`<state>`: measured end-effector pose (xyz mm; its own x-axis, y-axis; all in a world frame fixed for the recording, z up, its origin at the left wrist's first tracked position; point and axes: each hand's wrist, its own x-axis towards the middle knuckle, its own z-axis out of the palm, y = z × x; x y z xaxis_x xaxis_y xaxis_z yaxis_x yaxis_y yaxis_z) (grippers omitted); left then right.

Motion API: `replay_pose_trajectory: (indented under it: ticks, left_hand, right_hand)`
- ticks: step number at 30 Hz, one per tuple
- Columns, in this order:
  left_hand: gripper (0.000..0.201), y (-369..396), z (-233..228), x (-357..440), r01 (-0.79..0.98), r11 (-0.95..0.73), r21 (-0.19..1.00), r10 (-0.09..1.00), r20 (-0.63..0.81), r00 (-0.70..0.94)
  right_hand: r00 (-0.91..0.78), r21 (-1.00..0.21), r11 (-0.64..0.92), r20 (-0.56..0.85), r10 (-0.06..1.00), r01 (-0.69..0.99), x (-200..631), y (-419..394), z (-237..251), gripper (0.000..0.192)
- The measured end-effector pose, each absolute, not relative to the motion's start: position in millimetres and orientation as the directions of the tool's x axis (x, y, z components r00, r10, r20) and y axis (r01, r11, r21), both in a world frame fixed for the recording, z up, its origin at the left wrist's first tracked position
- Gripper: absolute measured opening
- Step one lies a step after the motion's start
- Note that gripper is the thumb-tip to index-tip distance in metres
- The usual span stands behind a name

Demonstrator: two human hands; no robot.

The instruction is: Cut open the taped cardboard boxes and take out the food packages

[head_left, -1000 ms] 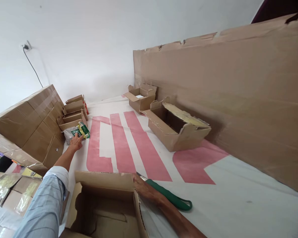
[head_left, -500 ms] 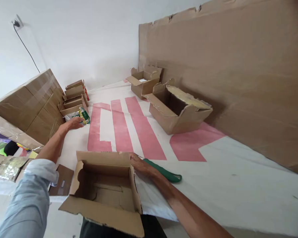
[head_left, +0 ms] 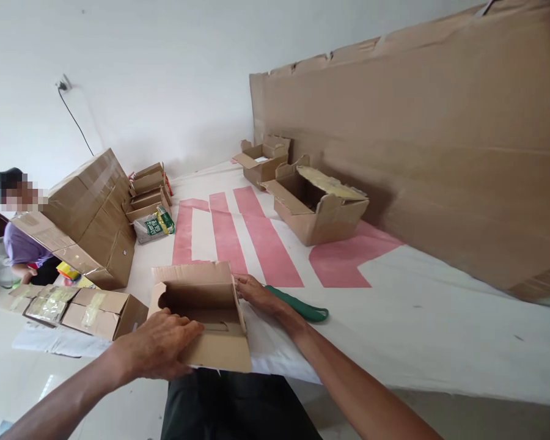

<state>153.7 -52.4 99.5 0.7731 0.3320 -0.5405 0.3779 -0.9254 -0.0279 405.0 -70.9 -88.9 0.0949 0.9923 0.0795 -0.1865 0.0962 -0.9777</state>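
Note:
An open cardboard box [head_left: 197, 275] sits at the near edge of the table, tilted toward me, with its flaps up and its inside bare where I can see. My left hand [head_left: 165, 342] lies over the near flap, fingers on its inner face and thumb below. At the box's right side, my right hand [head_left: 254, 292] grips the wall near the far corner. Just right of that hand lies a long green handle-like object [head_left: 297, 304], its far end hidden by the wrist. A grey, green and yellow packet [head_left: 153, 226] rests farther off to the left.
Two open boxes, a large one [head_left: 314, 211] and a smaller one [head_left: 261, 162], stand at the back. Small open cartons [head_left: 146, 198] lean by a big carton [head_left: 91, 208]. Taped boxes [head_left: 96, 311] line the left. A person [head_left: 25, 244] sits beyond. A cardboard sheet [head_left: 394, 134] walls the right.
My left hand has come back from beside the packet to the box's near flap. That flap has been raised. The packet stays beside the small cartons, and my right hand keeps hold of the box.

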Motion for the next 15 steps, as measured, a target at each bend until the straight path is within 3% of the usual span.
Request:
replay_pose_trajectory:
  ticks: [3,7,15]
  left_hand:
    - [0.032,-36.6,83.4,163.9,0.366,-0.908,-0.205,0.419,-0.486,0.767]
    - [0.030,11.9,70.8,170.1,0.414,-0.828,-0.378,0.527,-0.275,0.804]
    - [0.030,138.7,56.1,174.1,0.618,-0.604,-0.504,0.741,-0.070,0.668]
  right_hand:
    - [0.011,-0.955,0.090,0.091,0.996,-0.281,403.6,-63.4,-104.4,0.061]
    - [0.135,-0.917,0.117,0.070,0.988,-0.382,403.7,-47.3,-131.2,0.072]
    - [0.184,-0.941,0.114,0.057,0.981,-0.317,404.9,-42.9,-137.9,0.078]
